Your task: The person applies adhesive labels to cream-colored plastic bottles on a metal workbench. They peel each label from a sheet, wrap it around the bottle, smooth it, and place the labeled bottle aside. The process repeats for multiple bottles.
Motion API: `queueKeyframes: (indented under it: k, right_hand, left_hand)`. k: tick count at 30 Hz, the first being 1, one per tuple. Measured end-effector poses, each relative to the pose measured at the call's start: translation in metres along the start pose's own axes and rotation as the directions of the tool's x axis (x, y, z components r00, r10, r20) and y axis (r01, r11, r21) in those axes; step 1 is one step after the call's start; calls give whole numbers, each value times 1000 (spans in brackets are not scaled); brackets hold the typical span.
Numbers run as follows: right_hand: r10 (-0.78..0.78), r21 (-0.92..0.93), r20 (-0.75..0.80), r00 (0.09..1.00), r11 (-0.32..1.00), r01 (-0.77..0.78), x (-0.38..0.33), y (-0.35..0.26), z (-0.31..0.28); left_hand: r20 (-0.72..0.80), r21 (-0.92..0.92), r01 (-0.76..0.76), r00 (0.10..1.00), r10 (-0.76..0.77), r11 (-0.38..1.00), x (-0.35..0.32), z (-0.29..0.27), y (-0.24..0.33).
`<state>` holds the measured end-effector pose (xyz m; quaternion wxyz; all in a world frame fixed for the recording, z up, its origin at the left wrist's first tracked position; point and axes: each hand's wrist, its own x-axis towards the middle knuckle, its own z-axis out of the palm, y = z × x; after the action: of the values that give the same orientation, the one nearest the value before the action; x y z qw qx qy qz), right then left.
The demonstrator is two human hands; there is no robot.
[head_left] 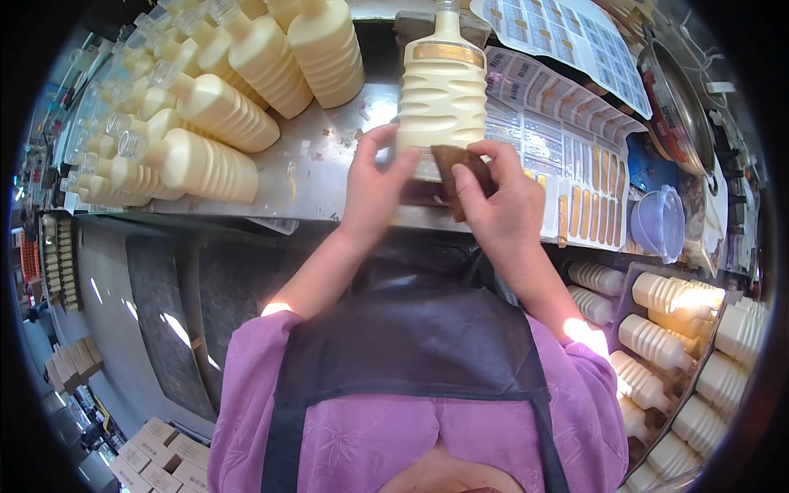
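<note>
A cream bottle [444, 103] with wavy ribs lies on the table in front of me, neck pointing away. A gold label [449, 55] crosses its shoulder, and a thin strip with small print runs near its base. My left hand [371, 177] grips the bottle's lower left edge, thumb over the front, some fingertips hidden. In my right hand [503, 193] is a brown pad [454, 177], pinched between thumb and fingers, against the lower right of the bottle. Its material is hard to make out.
Many similar cream bottles [218, 111] stand at the left of the metal table [316, 152]. Label sheets [567, 131] lie at the right, beside a translucent bucket [657, 222]. Crates of bottles [657, 337] sit low at my right; cartons [160, 456] are stacked low at the left.
</note>
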<state>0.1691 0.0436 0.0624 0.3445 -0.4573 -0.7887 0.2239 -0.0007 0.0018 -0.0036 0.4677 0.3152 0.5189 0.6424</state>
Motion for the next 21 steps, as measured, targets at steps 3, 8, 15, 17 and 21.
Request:
queueKeyframes:
  k: [3, 8, 15, 17, 21]
  right_hand:
    - [170, 8, 15, 985, 985, -170, -7, 15, -6]
    - [455, 395, 146, 878, 787, -474, -20, 61, -1]
    - [451, 501, 127, 883, 740, -450, -11, 59, -9]
    - [340, 596, 47, 939, 745, -300, -11, 60, -7]
    - [209, 432, -25, 978, 884, -178, -5, 63, 4]
  left_hand:
    - [5, 33, -16, 1000, 15, 999, 0, -1, 1]
    - [5, 23, -27, 1000, 27, 999, -1, 0, 0]
    - [25, -123, -46, 998, 49, 991, -1, -1, -8]
    - [98, -142, -148, 982, 162, 979, -7, -5, -12]
    - [167, 499, -356, 934, 316, 790, 4, -21, -30]
